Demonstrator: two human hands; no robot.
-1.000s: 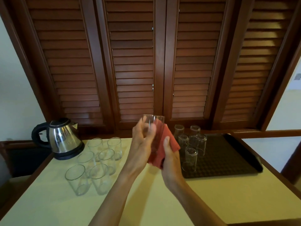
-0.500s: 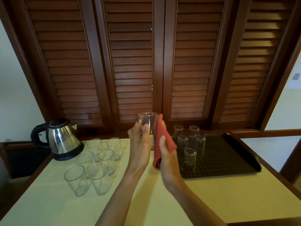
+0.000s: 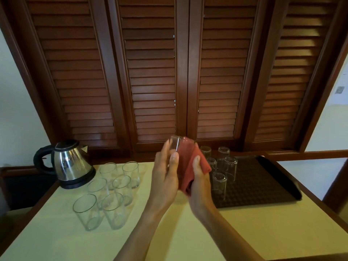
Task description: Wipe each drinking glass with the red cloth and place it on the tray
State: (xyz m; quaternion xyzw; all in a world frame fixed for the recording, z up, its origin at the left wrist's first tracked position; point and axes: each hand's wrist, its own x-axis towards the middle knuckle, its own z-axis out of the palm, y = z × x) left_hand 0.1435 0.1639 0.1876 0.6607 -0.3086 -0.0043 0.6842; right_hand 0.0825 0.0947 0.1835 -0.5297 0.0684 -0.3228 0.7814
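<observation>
Gripping a drinking glass (image 3: 178, 147) above the table's (image 3: 169, 232) middle, the left hand (image 3: 164, 178) curled round its near side while the right hand (image 3: 199, 183) clutched the red cloth (image 3: 188, 166) against it. Five wiped glasses (image 3: 219, 182) stood inverted on the dark tray (image 3: 263, 185) at 3 o'clock; six upright glasses (image 3: 113, 210) and a steel kettle (image 3: 72, 164) sat toward 9 o'clock.

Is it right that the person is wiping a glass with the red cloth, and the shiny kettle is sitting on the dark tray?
Not quite. The head view shows the kettle standing on the pale table, left of the unwiped glasses, not on the tray. The person is wiping a glass with the red cloth.
</observation>
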